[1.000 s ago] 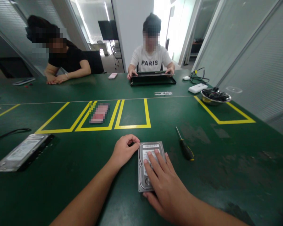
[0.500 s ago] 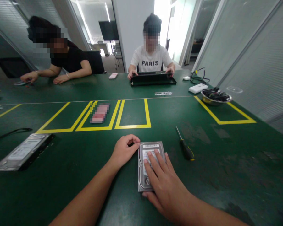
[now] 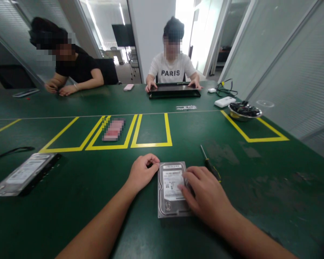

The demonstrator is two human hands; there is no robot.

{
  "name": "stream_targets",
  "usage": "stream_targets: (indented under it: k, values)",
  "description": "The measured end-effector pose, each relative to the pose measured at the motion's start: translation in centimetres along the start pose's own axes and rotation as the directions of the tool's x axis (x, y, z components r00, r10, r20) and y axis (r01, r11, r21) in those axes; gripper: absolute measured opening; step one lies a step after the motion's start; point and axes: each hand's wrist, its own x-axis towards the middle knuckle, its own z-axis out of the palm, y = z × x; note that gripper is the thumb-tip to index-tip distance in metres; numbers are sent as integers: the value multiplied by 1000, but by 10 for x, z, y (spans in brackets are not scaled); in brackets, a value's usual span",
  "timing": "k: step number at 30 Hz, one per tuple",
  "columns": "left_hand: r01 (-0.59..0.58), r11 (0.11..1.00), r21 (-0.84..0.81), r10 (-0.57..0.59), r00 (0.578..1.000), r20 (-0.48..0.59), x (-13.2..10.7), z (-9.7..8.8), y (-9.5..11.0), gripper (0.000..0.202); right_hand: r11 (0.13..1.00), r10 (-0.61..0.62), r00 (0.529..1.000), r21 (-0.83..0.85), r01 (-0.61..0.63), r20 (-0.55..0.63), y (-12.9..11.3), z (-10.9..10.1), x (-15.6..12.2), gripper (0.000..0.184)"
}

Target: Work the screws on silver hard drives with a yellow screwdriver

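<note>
A silver hard drive (image 3: 170, 192) with a white label lies flat on the green table in front of me. My left hand (image 3: 142, 172) is curled, its fingertips pinched at the drive's far left corner. My right hand (image 3: 206, 196) rests at the drive's right edge with fingers bent, fingertips touching the label's right side. A screwdriver (image 3: 208, 164) with a black and yellow handle lies just beyond my right hand, partly hidden by it.
A second hard drive (image 3: 23, 173) lies at the left with a black cable behind it. Yellow tape boxes (image 3: 150, 145) mark the table's middle; a pink item (image 3: 113, 130) sits in one. A metal bowl (image 3: 244, 111) stands far right. Two people sit across, one at a black tray (image 3: 174, 91).
My right hand has slid off the top of the hard drive to its right edge, uncovering the label and covering part of the screwdriver. My left hand has stayed put.
</note>
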Motion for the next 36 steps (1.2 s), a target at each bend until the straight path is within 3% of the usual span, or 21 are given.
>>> stream_targets:
  k: [3, 7, 12, 16, 19, 23, 27, 29, 32, 36]
  values:
    - [-7, 1000, -2, 7, 1000, -9, 0, 0, 0, 8, 940, 208, 978, -274, -203, -12, 20, -15, 9, 21]
    - [-17, 1000, -5, 17, 1000, -11, 0, 1, 0, 8, 843, 421, 903, -406, -353, 89, 45, -24, 10, 19]
    - [-28, 1000, 5, 28, 1000, -14, 0, 0, 0, 6, 848, 459, 862, -394, -354, 215, 52, -17, 9, 26]
    - [-39, 999, 18, 39, 999, -15, 0, 0, 2, 7, 853, 441, 871, -401, -334, 214, 47, -15, 14, 29]
    - [-43, 999, 26, 44, 999, -18, -1, 0, 3, 7, 846, 437, 889, -399, -353, 140, 45, -27, 19, 24]
    - [-30, 999, 45, 32, 999, -35, -2, 0, 4, 7, 944, 266, 960, -177, -277, -84, 41, -58, 30, 16]
    - [-19, 997, 70, 23, 998, -52, -2, -1, 6, 6, 977, 173, 963, 158, -141, -207, 26, -89, 49, 15]
    - [-17, 997, 79, 21, 999, -46, -2, -1, 6, 6, 936, 179, 955, 339, -91, -237, 16, -98, 62, 20]
    - [-13, 996, 88, 16, 999, -33, -2, -1, 7, 6, 794, 159, 959, 607, 17, -235, 1, -103, 79, 24]
    - [-5, 994, 112, 9, 999, -36, -1, -1, 7, 7, 671, 132, 956, 734, 107, -261, -14, -96, 96, 14]
